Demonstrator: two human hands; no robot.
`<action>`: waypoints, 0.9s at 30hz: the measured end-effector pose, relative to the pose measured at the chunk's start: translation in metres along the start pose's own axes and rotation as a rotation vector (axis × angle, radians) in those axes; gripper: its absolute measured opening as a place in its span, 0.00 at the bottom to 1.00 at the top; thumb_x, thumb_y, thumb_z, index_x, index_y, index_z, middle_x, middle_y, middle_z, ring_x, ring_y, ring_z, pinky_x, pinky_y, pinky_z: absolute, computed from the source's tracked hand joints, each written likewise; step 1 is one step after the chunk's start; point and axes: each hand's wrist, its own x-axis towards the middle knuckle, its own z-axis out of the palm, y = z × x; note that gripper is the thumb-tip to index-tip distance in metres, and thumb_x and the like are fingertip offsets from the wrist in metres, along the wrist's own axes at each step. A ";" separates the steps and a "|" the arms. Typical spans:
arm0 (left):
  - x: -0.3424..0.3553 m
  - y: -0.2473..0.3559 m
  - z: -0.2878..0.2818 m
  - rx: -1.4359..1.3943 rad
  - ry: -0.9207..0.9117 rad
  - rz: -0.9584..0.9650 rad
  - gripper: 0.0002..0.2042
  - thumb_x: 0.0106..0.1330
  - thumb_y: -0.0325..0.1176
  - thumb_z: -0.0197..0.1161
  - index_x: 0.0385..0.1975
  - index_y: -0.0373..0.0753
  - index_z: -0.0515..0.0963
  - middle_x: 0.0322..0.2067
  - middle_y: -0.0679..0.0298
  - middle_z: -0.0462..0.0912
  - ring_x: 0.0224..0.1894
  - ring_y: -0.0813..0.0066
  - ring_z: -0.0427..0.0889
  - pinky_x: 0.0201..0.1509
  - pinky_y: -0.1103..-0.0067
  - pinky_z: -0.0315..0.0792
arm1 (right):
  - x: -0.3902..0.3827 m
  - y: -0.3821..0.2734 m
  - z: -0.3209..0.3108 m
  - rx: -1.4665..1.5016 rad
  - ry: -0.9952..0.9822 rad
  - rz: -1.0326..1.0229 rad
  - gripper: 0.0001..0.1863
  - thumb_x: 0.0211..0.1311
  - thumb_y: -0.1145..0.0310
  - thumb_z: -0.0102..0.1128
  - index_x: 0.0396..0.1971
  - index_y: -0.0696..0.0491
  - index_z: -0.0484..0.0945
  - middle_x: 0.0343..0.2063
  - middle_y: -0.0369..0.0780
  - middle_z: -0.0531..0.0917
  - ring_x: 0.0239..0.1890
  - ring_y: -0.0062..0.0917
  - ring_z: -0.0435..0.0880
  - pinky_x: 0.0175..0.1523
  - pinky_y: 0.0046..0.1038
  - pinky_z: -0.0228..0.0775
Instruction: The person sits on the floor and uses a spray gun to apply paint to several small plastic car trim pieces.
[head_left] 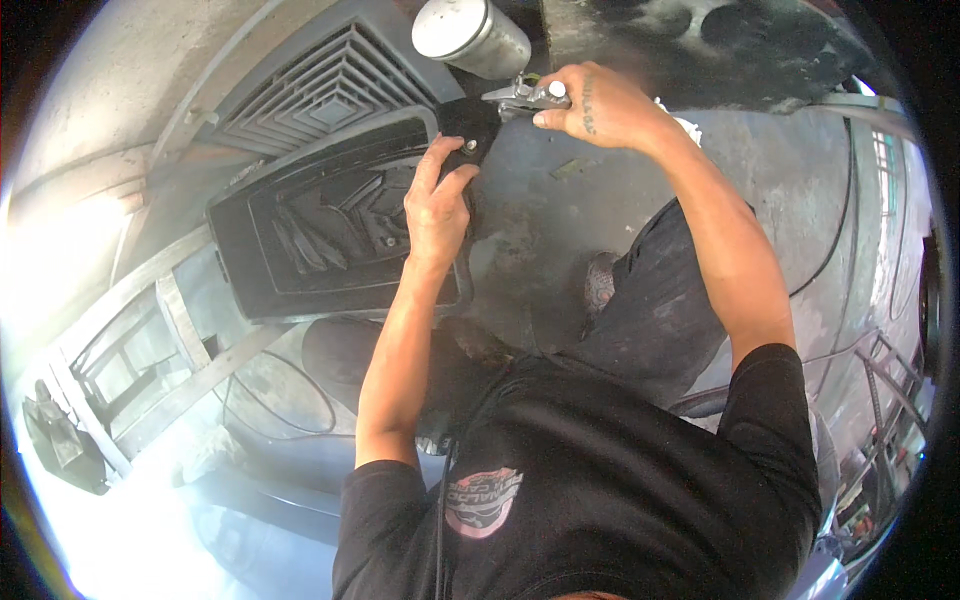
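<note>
My right hand (600, 105) is wrapped round the handle of a metal spray gun (522, 97), whose nozzle points left. A round cup with a white lid (470, 38) is fixed on the gun and tilts to the left. Close in front of the nozzle is a small black part (478, 122) with a light round spot on it. My left hand (437, 205) grips this part's near edge between thumb and fingers. Below and left of it lies a black tray (245, 285) with a raised rim. Inside the tray are several dark shaped pieces (335, 225), partly behind my left hand.
A grey louvred grille (335, 95) stands behind the tray. At the far right is a dark stained panel (690, 50). A pale frame (185, 320) and a cable (315, 425) lie at left. A dark hose (848, 210) runs down the right. My knees flank the grey floor (530, 200).
</note>
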 end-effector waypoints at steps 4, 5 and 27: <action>0.004 0.003 0.002 -0.007 0.014 -0.001 0.13 0.57 0.12 0.59 0.36 0.35 0.86 0.56 0.56 0.82 0.56 0.54 0.85 0.57 0.67 0.80 | 0.000 0.000 0.000 0.021 -0.052 -0.011 0.29 0.60 0.52 0.72 0.55 0.57 0.83 0.45 0.53 0.87 0.50 0.46 0.86 0.55 0.41 0.76; 0.005 0.003 0.004 -0.014 0.015 -0.004 0.14 0.58 0.12 0.60 0.37 0.36 0.86 0.55 0.56 0.83 0.55 0.54 0.85 0.57 0.67 0.80 | -0.001 -0.001 -0.001 0.026 -0.068 0.001 0.30 0.60 0.52 0.72 0.56 0.58 0.83 0.46 0.53 0.87 0.51 0.46 0.86 0.56 0.41 0.76; 0.017 -0.006 0.028 -0.023 0.010 -0.074 0.10 0.60 0.16 0.61 0.41 0.33 0.81 0.50 0.54 0.84 0.50 0.49 0.86 0.52 0.63 0.81 | -0.013 -0.012 -0.015 0.051 -0.202 -0.027 0.36 0.57 0.44 0.74 0.60 0.52 0.81 0.56 0.52 0.82 0.59 0.43 0.81 0.63 0.38 0.73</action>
